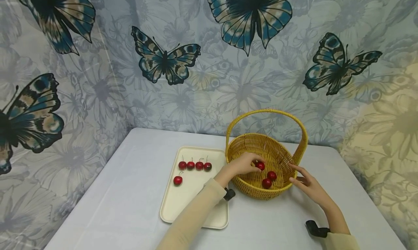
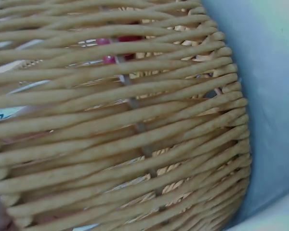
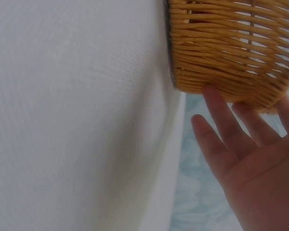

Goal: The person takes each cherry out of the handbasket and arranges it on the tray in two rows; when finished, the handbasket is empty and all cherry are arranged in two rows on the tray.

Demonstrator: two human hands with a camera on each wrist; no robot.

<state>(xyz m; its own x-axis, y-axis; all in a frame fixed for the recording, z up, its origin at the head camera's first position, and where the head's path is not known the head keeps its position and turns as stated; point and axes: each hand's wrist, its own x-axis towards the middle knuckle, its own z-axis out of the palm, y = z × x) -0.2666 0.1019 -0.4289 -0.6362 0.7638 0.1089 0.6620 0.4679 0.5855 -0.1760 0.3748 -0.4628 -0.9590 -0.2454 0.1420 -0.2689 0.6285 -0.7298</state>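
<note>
My left hand point(image 1: 245, 163) reaches over the near left rim into a yellow wicker basket point(image 1: 258, 196) and pinches a red cherry point(image 1: 260, 165) between thumb and fingertips. Two more cherries lie close by in the basket, one cherry point(image 1: 271, 175) just above the other cherry point(image 1: 266, 183). In the left wrist view the woven wall point(image 2: 120, 115) fills most of the frame, with red showing through its gaps. My right hand point(image 1: 308, 184) rests its fingers at the basket's right rim. The right wrist view shows those fingers point(image 3: 226, 120) extended against the weave.
Left of the basket is a cream tray point(image 1: 196, 206), partly under my left forearm. Several cherries with stems stand in a row on it, with a single cherry point(image 1: 177, 180) below. The basket's tall handle point(image 1: 267, 111) arches over it. A butterfly-patterned cloth point(image 1: 202, 108) hangs behind the white table point(image 1: 130, 192).
</note>
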